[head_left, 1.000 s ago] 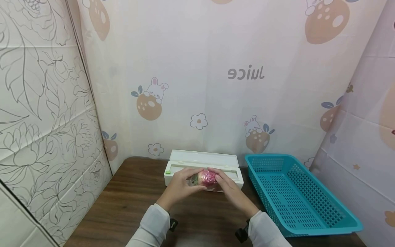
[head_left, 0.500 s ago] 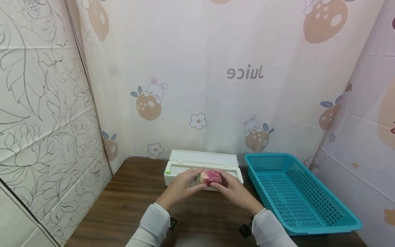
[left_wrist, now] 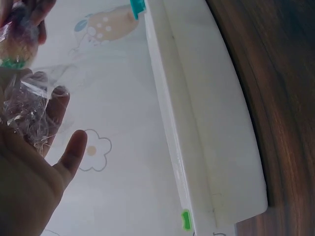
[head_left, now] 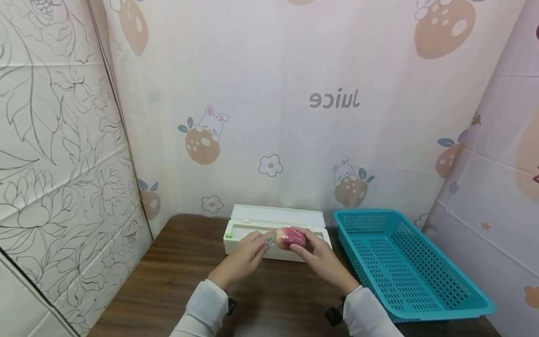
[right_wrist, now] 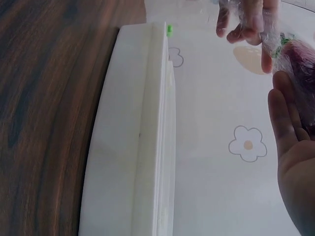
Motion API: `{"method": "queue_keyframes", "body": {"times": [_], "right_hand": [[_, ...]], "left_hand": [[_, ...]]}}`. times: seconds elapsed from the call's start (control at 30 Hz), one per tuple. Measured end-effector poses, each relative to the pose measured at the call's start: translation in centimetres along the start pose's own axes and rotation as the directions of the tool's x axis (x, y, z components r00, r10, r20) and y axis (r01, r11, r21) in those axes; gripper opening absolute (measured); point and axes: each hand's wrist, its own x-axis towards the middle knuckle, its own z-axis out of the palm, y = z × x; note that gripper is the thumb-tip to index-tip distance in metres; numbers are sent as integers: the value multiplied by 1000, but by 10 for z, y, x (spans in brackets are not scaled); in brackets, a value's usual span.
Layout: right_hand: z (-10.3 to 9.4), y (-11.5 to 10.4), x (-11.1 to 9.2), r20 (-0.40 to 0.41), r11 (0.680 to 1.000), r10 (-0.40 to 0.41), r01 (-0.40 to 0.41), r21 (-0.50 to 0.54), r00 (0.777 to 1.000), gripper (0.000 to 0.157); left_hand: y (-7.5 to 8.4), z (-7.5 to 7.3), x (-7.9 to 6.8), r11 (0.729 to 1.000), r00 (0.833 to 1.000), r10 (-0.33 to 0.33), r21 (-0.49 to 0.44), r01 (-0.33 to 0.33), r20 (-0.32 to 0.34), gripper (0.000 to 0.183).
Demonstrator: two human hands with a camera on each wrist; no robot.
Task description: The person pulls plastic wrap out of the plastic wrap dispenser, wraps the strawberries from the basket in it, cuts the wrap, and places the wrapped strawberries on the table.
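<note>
A pink-red fruit (head_left: 290, 238), paler towards its green end, is wrapped in clear plastic film. My right hand (head_left: 322, 260) holds it from the right, thumb on the near side and fingers behind. To its left, my left hand (head_left: 242, 257) has its fingers stretched towards the green end. Crumpled film (left_wrist: 29, 105) lies against the left palm and fingers in the left wrist view, the thumb standing apart. Both hands are raised in front of a white cling film dispenser (head_left: 286, 254), whose lid (head_left: 278, 215) is up. A green slider (left_wrist: 186, 220) shows at its left end.
A teal plastic basket (head_left: 433, 313) with perforated walls stands on the right of the dark wooden table (head_left: 160, 281). Behind the dispenser hangs a printed curtain (head_left: 269, 117); patterned panels close in both sides.
The fruit has moved slightly right with the right hand, whose thumb now lies across its near side. The left hand has drawn back left, its fingers straighter and off the fruit's body.
</note>
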Motion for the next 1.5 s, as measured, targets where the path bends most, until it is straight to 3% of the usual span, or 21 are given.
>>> {"method": "queue_keyframes", "body": {"times": [0.1,0.23,0.33,0.63,0.83,1.07,1.23,1.4,1.5], "right_hand": [[1,0,0,-23,1000,8,-8,10,1000,53],[3,-1,0,-57,1000,10,-8,23,998,53],[5,-3,1,-73,999,9,-6,42,997,53],[12,-7,3,-60,994,31,-25,111,998,51],[13,-7,3,-72,991,45,-36,130,996,51],[18,-6,5,-73,988,71,-61,140,995,54],[23,-6,6,-94,991,28,-14,136,995,52],[28,-5,7,-119,998,-35,41,50,992,51],[30,-5,8,-155,995,-102,102,-7,983,49]], "left_hand": [[0,4,2,999,999,25,38,-23,-39,43],[1,13,5,993,992,74,100,-64,-98,23],[2,18,9,993,991,60,106,-48,-117,16],[10,27,14,997,996,-51,53,55,-74,34],[12,27,15,997,996,-65,37,67,-67,36],[14,34,18,993,993,-103,-60,100,-51,47],[20,38,22,991,993,-112,-73,110,-27,46],[26,42,24,990,994,-105,-93,102,-24,42],[28,45,24,983,991,-137,-127,136,-6,48]]}}
